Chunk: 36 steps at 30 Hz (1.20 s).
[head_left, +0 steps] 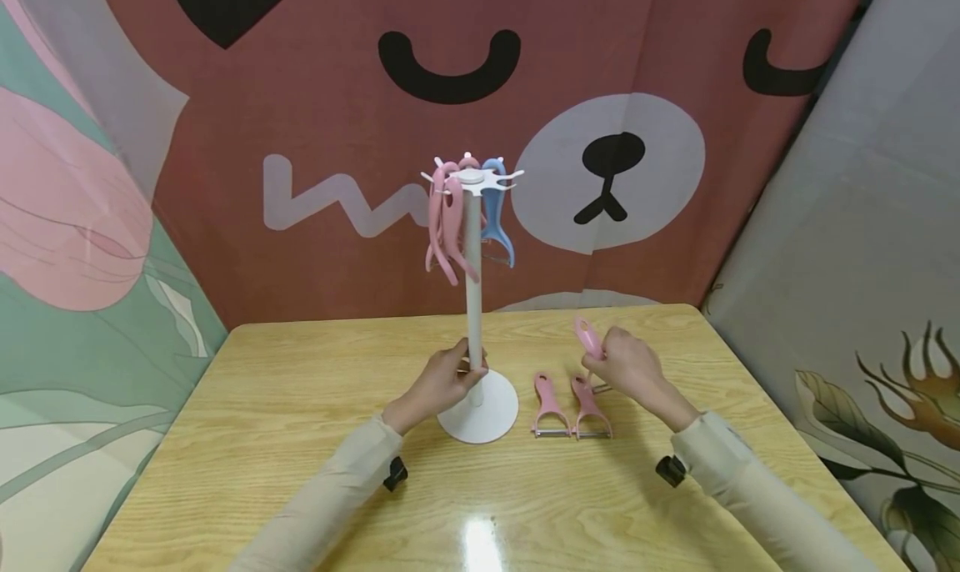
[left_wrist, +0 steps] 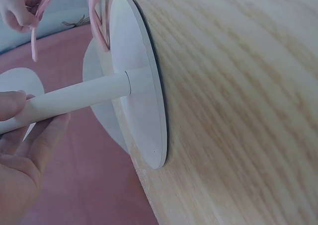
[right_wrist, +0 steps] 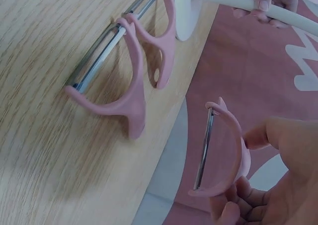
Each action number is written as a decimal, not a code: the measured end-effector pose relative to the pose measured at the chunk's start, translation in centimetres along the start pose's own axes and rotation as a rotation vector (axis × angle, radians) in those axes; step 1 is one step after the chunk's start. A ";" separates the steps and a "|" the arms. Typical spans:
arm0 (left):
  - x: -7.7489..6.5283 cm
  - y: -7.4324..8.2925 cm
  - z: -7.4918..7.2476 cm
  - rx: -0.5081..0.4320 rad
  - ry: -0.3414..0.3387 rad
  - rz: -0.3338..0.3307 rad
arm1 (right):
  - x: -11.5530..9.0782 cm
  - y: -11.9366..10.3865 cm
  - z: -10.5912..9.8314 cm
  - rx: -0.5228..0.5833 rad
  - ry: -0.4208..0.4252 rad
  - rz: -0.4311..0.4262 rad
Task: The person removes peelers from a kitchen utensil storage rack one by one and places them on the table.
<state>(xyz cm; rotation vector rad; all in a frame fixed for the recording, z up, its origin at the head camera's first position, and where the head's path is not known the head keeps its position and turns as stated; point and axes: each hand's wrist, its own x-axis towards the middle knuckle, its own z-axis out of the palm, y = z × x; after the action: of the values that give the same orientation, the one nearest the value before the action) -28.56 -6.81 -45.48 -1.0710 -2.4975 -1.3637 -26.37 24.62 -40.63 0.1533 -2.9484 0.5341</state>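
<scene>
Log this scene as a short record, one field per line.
Left hand: gripping the pole of the white stand
Right hand: holding a pink peeler above the table
Lying on table: two pink peelers, side by side
Hanging on stand: one blue peeler; several overlapping pink ones

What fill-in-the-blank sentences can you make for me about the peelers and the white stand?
1. The left hand grips the white pole, and a raised peeler is held in the ____ hand.
2. Count the lying peelers on the table: there are ____.
3. One hanging peeler is not pink; its colour is ____.
4. The white base under the pole is not square but ____.

Missing words: right; two; blue; round.
</scene>
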 end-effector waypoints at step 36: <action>0.0 -0.2 0.1 -0.013 -0.012 -0.015 | -1.2 3.2 0.8 -0.155 -0.337 0.113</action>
<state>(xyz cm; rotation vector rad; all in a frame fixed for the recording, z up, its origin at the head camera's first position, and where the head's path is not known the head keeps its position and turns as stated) -28.63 -6.80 -45.67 -1.0684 -2.5136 -1.3828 -25.73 27.41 -42.70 0.0639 -3.3280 0.3170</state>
